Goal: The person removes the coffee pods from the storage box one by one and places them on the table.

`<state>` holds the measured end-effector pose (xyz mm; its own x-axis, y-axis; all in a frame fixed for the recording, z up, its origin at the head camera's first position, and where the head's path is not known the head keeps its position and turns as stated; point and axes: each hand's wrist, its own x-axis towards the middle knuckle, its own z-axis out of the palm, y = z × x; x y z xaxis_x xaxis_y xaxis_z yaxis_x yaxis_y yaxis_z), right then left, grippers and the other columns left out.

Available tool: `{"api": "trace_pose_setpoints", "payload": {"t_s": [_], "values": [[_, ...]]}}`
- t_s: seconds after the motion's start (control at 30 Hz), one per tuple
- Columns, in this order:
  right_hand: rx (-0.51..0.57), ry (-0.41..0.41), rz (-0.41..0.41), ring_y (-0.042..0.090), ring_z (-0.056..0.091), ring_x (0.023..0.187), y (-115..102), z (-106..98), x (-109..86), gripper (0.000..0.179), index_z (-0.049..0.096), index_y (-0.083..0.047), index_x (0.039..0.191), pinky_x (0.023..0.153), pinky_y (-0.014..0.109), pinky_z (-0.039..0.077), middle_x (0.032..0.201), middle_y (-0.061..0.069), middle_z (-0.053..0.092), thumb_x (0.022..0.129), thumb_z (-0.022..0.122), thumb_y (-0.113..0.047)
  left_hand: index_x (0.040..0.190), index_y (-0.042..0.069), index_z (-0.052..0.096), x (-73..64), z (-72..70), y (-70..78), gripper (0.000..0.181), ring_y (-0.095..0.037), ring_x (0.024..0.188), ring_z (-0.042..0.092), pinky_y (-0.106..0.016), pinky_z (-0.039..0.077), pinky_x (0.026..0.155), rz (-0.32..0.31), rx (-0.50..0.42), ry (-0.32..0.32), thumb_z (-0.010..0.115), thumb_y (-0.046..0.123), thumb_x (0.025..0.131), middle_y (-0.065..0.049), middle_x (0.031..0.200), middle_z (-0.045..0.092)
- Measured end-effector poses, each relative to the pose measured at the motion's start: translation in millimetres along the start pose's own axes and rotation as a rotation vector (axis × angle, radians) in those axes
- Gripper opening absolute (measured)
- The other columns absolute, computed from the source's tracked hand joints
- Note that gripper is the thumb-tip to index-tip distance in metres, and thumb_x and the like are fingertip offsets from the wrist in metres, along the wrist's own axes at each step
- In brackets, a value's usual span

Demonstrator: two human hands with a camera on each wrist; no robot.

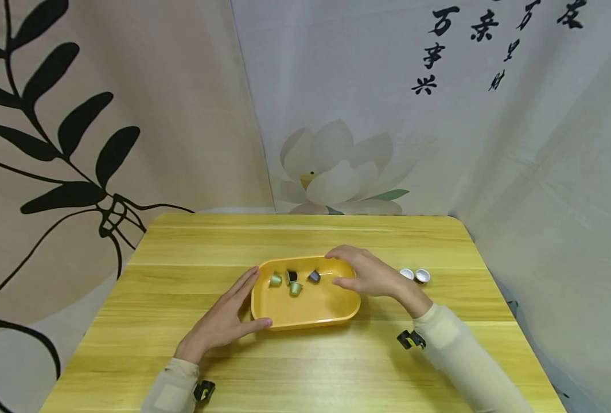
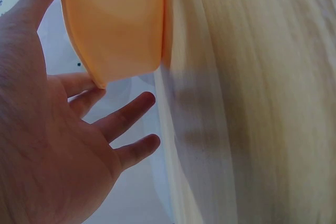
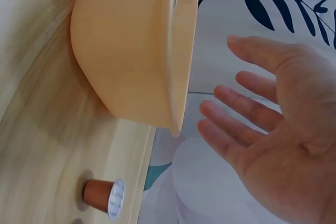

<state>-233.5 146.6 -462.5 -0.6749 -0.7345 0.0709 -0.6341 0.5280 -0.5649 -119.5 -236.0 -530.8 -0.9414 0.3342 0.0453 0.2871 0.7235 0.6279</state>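
Note:
A yellow tray (image 1: 310, 312) sits on the wooden table. Inside lie two light green coffee capsules (image 1: 295, 289), a black one (image 1: 291, 277) and a dark blue-grey one (image 1: 314, 276). My left hand (image 1: 222, 318) spans the tray's left end, thumb at the near corner and fingertips at the far one; the ring and little fingers stretch out loosely in the left wrist view. Over the tray's right end, my right hand (image 1: 372, 275) spreads its thumb and fingers with nothing between them. The right wrist view shows that hand (image 3: 278, 119) apart from the tray's rim.
Right of the tray, two capsules (image 1: 422, 276) with pale lids stand on the table (image 1: 233, 235), partly behind my right wrist. A copper-brown capsule (image 3: 102, 195) shows in the right wrist view. Printed curtains (image 1: 346, 69) hang behind the table's far edge.

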Motion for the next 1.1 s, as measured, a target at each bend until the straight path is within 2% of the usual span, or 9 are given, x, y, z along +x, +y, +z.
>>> {"api": "trace_pose_setpoints", "payload": {"t_s": [0.23, 0.53, 1.1], "values": [[-0.001, -0.082, -0.029, 0.041, 0.06, 0.153, -6, 7, 8.7, 0.056, 0.061, -0.001, 0.157, 0.128, 0.06, 0.052, 0.162, 0.017, 0.064, 0.109, 0.077, -0.026, 0.183, 0.013, 0.017, 0.6, 0.0, -0.8, 0.12, -0.044, 0.173, 0.03, -0.07, 0.04, 0.133, 0.007, -0.009, 0.001, 0.082, 0.066, 0.097, -0.004, 0.193, 0.012], [-0.001, -0.164, -0.013, 0.04, 0.057, 0.157, -4, 15, 20.3, 0.057, 0.06, 0.0, 0.158, 0.132, 0.059, 0.049, 0.165, 0.018, 0.061, 0.11, 0.077, -0.025, 0.183, 0.014, 0.017, 0.5, -0.2, -1.0, 0.12, -0.044, 0.173, 0.03, -0.07, 0.04, 0.133, 0.007, -0.011, 0.001, 0.083, 0.066, 0.097, -0.004, 0.193, 0.012], [-0.077, -0.26, -0.016, 0.038, 0.059, 0.155, 3, 24, 38.7, 0.058, 0.06, 0.001, 0.158, 0.132, 0.057, 0.048, 0.164, 0.018, 0.063, 0.107, 0.08, -0.021, 0.183, 0.013, 0.018, 0.8, 0.4, -1.9, 0.12, -0.044, 0.173, 0.032, -0.069, 0.042, 0.133, 0.002, -0.003, 0.001, 0.082, 0.068, 0.097, -0.003, 0.193, 0.013]]}}
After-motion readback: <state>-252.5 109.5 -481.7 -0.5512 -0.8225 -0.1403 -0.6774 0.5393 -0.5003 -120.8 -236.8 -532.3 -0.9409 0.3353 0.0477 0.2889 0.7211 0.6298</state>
